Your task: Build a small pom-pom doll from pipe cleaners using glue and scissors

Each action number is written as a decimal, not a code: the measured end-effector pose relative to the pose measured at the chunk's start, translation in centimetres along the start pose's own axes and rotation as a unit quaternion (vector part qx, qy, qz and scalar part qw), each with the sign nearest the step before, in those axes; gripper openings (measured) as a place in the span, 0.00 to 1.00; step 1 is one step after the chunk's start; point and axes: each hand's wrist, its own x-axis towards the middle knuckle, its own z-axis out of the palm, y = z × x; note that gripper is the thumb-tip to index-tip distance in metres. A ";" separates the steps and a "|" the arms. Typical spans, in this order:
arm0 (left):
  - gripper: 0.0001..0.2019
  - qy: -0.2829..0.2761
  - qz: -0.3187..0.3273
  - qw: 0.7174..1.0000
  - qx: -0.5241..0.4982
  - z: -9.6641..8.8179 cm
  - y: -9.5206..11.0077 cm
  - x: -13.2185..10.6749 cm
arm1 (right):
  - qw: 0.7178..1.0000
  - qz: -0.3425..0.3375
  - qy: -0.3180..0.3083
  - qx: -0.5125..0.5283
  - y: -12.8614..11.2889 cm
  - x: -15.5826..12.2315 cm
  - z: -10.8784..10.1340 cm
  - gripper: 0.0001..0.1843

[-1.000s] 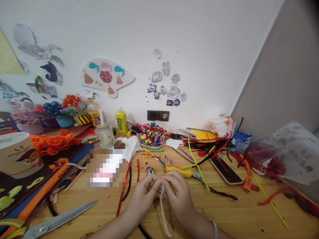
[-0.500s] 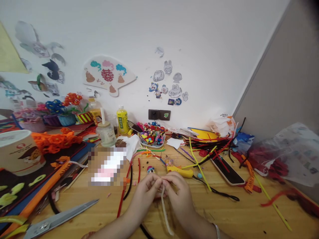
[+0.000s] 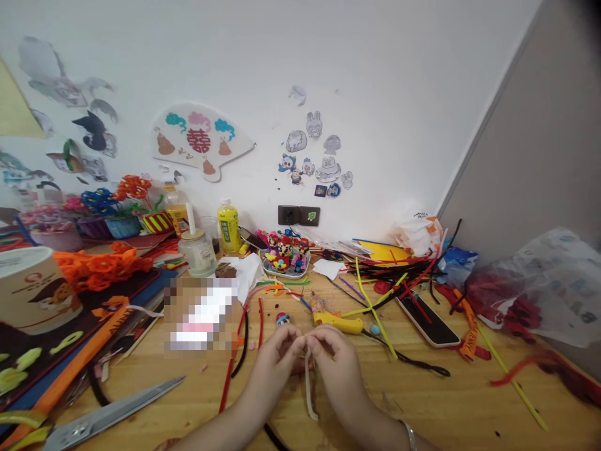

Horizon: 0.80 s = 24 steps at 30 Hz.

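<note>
Low over the middle of the table, my left hand (image 3: 279,357) and my right hand (image 3: 335,360) meet at the fingertips. Both pinch the upper end of a white pipe cleaner (image 3: 308,394), whose free length hangs down between the palms. Its pinched end is hidden by my fingers. Just beyond my left fingers lies a small figure (image 3: 282,319) with a pink and blue top, partly covered by the hand. A yellow hot glue gun (image 3: 340,323) rests right behind my right hand.
Large scissors (image 3: 113,413) lie at the front left. A tray (image 3: 286,272) holds several small colourful figures at the back. Loose pipe cleaners (image 3: 375,307) and a phone (image 3: 429,322) are on the right. A glass jar (image 3: 198,254) and a yellow bottle (image 3: 229,225) stand by the wall.
The hanging end of the white pipe cleaner has drawn up and swung slightly left. Both hands keep pinching in nearly the same place. The whole view has shifted slightly.
</note>
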 end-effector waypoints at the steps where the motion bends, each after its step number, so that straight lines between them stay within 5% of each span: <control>1: 0.12 0.002 0.013 1.000 0.024 0.0 0.0 0.0 | 1.000 0.015 -0.003 0.009 0.0 0.0 0.1 0.09; 13: 0.09 0.001 0.155 0.944 0.290 -0.7 0.7 -0.1 | 0.987 0.102 -0.036 0.117 0.8 0.5 0.1 0.07; 17: 0.14 -0.011 0.109 0.960 0.259 -0.4 0.6 0.1 | 0.976 0.129 -0.018 0.176 1.2 0.9 0.2 0.10; 24: 0.07 -0.009 0.073 0.988 0.137 -0.2 0.6 0.2 | 0.977 0.107 -0.040 0.177 1.5 1.1 0.2 0.11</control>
